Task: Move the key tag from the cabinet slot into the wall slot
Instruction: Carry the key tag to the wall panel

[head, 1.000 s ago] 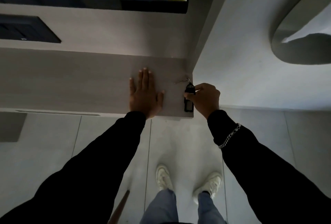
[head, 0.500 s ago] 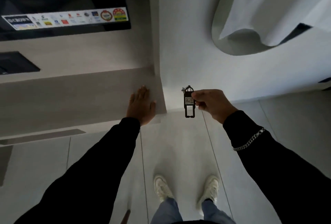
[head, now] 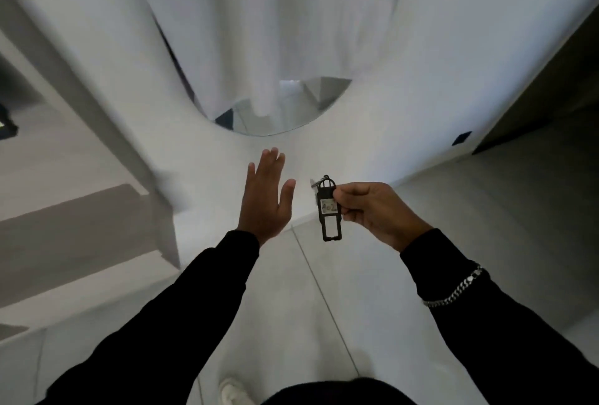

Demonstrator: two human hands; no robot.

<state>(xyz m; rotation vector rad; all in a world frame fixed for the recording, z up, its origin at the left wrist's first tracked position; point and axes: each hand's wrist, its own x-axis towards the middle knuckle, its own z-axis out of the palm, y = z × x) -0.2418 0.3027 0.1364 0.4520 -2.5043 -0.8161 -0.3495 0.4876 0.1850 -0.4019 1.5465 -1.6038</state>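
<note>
The key tag [head: 330,210] is a black plastic fob with a small white label and a metal ring at its top. My right hand [head: 376,210] pinches it by its right edge and holds it upright in the air, in front of the white wall. My left hand [head: 265,197] floats to the left of the tag, flat, fingers together and pointing up, touching nothing. The grey cabinet top [head: 81,229] lies off to the left, apart from both hands. A small dark rectangle [head: 462,138] sits low on the wall at the right; whether it is the wall slot I cannot tell.
A rounded mirror [head: 275,109] hangs on the white wall straight ahead, reflecting pale curtains. A dark doorway or panel [head: 551,97] stands at the far right. Pale floor tiles [head: 324,307] and a white shoe [head: 233,391] show below.
The view has swung right, away from the cabinet. My right hand carried the key tag off the cabinet edge into the air. My left hand lifted off the cabinet top.
</note>
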